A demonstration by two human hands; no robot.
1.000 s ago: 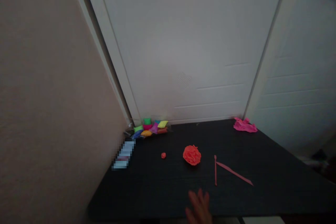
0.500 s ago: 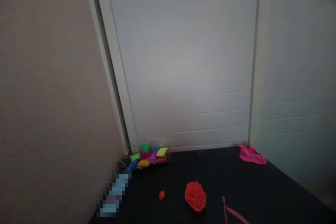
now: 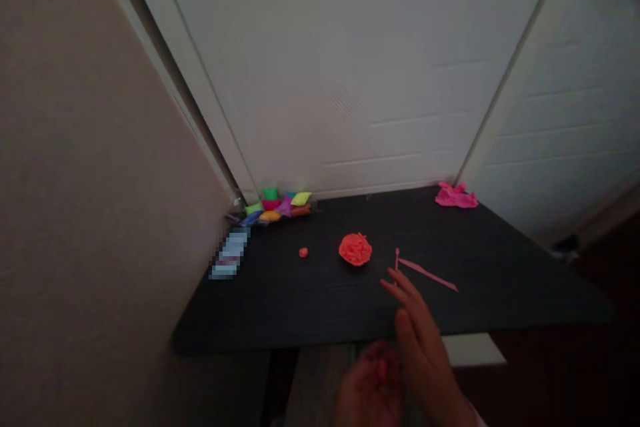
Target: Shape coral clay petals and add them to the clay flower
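Red lump (image 3: 383, 370) sits in the half-curled left hand (image 3: 367, 383), right hand (image 3: 424, 343) outstretched.

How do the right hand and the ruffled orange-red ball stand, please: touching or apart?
Apart: the head view shows a strip of dark tabletop between the right hand and the ruffled orange-red ball.

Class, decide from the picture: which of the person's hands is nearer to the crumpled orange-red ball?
Right. The right hand has its fingertips in front of the ball, to its right; the left hand is farther back, lower in view.
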